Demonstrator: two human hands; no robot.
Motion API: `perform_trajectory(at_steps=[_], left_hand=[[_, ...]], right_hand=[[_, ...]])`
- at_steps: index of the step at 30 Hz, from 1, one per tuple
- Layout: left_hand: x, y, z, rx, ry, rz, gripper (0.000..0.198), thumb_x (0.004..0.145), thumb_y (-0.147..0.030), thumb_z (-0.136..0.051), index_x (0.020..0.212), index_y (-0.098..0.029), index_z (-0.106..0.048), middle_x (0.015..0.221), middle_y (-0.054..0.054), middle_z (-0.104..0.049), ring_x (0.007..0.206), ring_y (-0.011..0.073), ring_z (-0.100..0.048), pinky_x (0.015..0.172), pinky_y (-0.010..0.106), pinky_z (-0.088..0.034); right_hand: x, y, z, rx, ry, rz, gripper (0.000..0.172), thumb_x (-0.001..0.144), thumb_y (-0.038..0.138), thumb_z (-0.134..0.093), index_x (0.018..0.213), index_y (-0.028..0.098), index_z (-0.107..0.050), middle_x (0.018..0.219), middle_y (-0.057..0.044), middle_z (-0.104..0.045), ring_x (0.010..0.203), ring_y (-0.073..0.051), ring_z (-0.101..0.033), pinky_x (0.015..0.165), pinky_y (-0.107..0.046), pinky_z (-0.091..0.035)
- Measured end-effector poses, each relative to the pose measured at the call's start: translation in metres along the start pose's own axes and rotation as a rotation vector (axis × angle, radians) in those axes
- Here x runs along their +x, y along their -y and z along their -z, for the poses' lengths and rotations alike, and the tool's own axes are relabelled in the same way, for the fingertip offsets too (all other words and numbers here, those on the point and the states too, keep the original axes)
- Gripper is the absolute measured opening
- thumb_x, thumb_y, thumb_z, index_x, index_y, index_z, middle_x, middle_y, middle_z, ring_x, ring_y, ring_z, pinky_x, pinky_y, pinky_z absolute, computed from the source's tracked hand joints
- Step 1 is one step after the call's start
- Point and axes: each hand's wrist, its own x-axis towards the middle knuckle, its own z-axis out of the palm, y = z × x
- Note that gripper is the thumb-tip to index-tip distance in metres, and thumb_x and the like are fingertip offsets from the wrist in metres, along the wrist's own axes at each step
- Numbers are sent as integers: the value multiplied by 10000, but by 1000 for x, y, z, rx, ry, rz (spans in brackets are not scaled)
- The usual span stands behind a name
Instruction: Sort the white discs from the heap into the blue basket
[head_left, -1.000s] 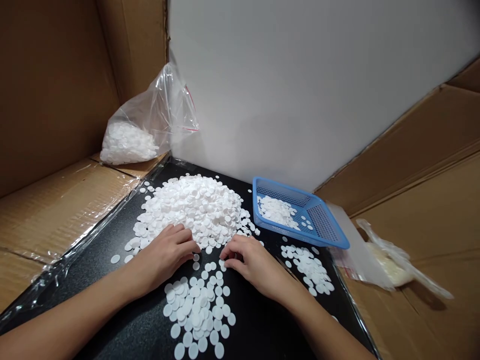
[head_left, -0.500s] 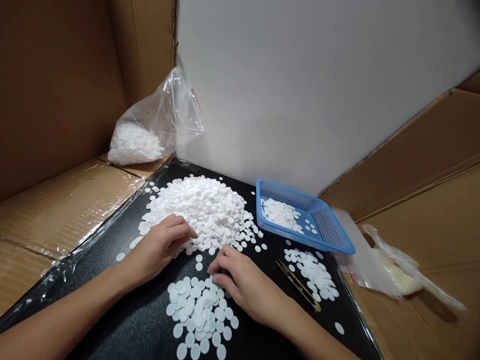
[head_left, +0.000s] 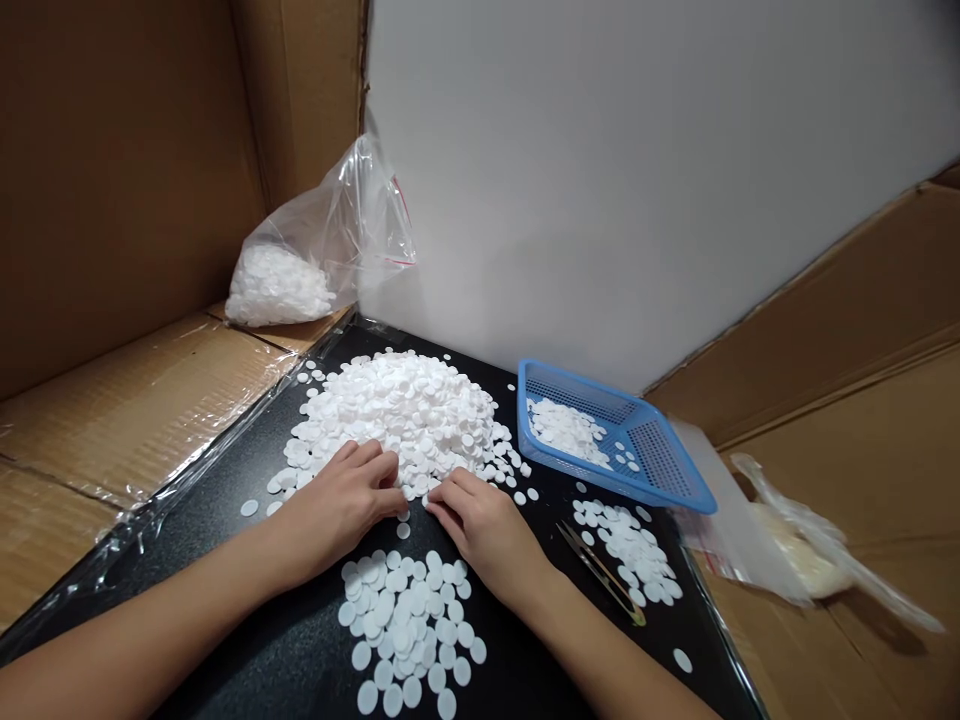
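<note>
A large heap of small round white discs (head_left: pixel 409 400) lies on the black tabletop. At its front edge my left hand (head_left: pixel 349 505) is closed, fingers curled and tips down by a few loose discs. What those fingertips hold, if anything, is hidden. My right hand (head_left: pixel 484 525) faces it from the right, thumb and fingers pinched together at a white disc (head_left: pixel 426 500) near the heap. Between my forearms, closer to me, a smaller spread of white discs (head_left: pixel 409 620) lies flat and partly overlapping.
At the right stands a blue basket (head_left: pixel 652 490) with white discs inside. Tweezers (head_left: pixel 600 572) lie beside another disc group (head_left: pixel 630 550). A clear bag of discs (head_left: pixel 277 285) rests on cardboard at back left. Another plastic bag (head_left: pixel 802 550) lies far right. A white panel (head_left: pixel 637 180) rises behind.
My right hand has moved forward from the near spread to the heap's front edge. My left hand has shifted right and lowered its fingertips, so the two hands are closer together.
</note>
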Motion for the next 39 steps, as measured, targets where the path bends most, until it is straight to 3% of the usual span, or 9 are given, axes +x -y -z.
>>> perform_trajectory(at_steps=[10, 15, 20, 25, 31, 36, 39], left_hand=[[5, -3, 1, 140, 12, -155, 153, 973, -121, -547, 857, -188, -622, 858, 46, -585, 850, 238, -459, 772, 368, -280], [7, -5, -5, 59, 6, -110, 114, 965, -179, -611, 861, -201, -654, 834, 24, -602, 856, 222, -480, 769, 356, -283], [2, -5, -4, 39, -37, -24, 91, 969, -177, -610, 893, -212, -646, 856, 5, -602, 863, 200, -494, 775, 342, -286], [-2, -6, -7, 9, -43, 31, 128, 885, -222, -733, 882, -212, -605, 887, -4, -595, 888, 212, -497, 791, 348, -278], [-1, -8, -11, -70, 10, 53, 168, 859, -121, -713, 818, -213, -578, 862, -11, -581, 868, 207, -495, 758, 346, -266], [1, -11, 6, -357, -19, 123, 129, 916, -104, -594, 839, -209, -588, 844, -8, -622, 841, 182, -538, 746, 313, -351], [5, -17, 16, -734, -90, 348, 94, 925, -224, -596, 842, -200, -632, 797, -9, -656, 743, 154, -578, 669, 268, -422]], right_hand=[[6, -4, -3, -57, 0, 33, 150, 998, 128, -502, 906, 191, -603, 886, -41, -619, 767, -186, -604, 682, -277, -467], [3, -1, 2, -58, 31, 59, 177, 976, 87, -496, 856, 203, -554, 860, -22, -595, 720, -174, -564, 636, -267, -425], [-7, 1, 22, 49, 80, 15, 208, 955, 51, -488, 828, 212, -525, 852, -10, -579, 732, -164, -551, 650, -262, -423], [-8, 3, 40, 145, 215, -6, 235, 907, 9, -537, 791, 213, -539, 830, 2, -594, 774, -168, -565, 690, -269, -441], [-7, 3, 36, 144, 186, -57, 240, 880, -23, -561, 838, 213, -571, 880, -4, -611, 827, -177, -580, 713, -277, -459], [-6, 7, 27, 133, 179, -39, 148, 885, 71, -675, 874, 210, -626, 902, -14, -627, 851, -187, -608, 737, -283, -474], [-6, 8, 22, 100, 152, -13, 136, 875, 89, -701, 848, 206, -636, 879, -15, -627, 820, -181, -611, 726, -277, -471]])
